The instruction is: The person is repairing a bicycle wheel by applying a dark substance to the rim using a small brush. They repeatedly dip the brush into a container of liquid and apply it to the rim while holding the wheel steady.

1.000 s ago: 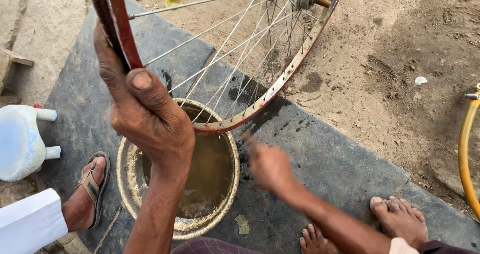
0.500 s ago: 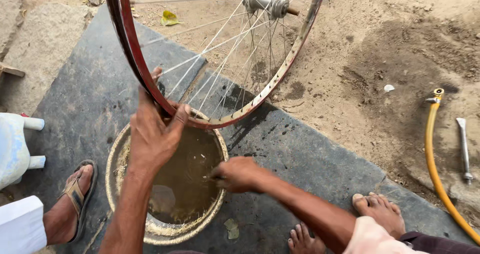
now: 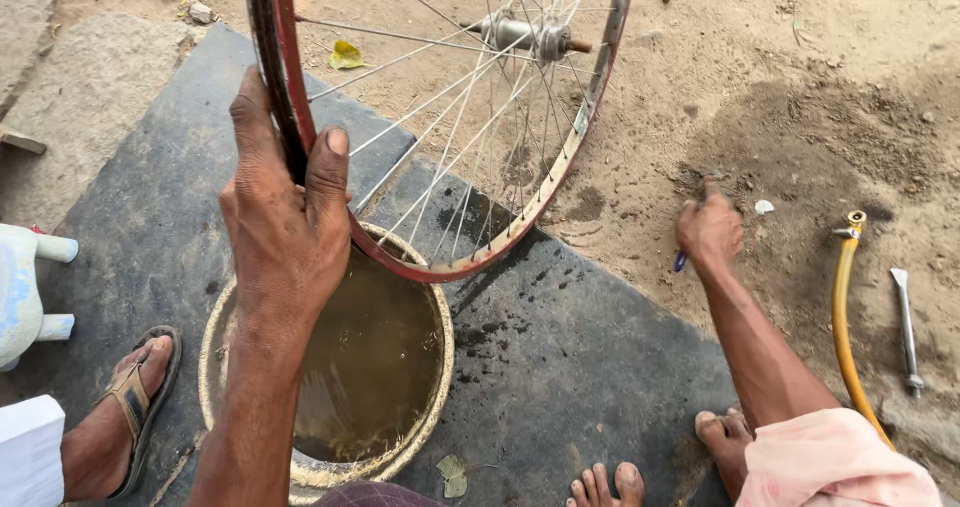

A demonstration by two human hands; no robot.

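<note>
Head view: A spoked bicycle wheel [image 3: 450, 117] is held upright, its red-painted metal rim [image 3: 283, 77] clasped at the near-left edge by the left hand [image 3: 285, 232], fingers wrapped over the rim and thumb pressed along it. Thin steel spokes are seen running to a dull metal hub [image 3: 525, 35] with a protruding axle. The lowest arc of the rim is positioned over a round shallow basin [image 3: 435, 387] with a pale, crusted edge, filled with murky brown water. The basin is set on a dark, matte rubber sheet [image 3: 560, 367] laid over sandy ground. The right hand [image 3: 710, 229] is lowered to the sand at the right, closed around a small blue-tipped object [image 3: 680, 261]; its kind cannot be told. A curved yellow hose [image 3: 845, 307] with a brass end and a slim metal tool [image 3: 905, 332] are noted far right, well apart from the wheel. A sandalled foot [image 3: 130, 407] is seen near left, bare toes [image 3: 605, 485] near centre
</note>
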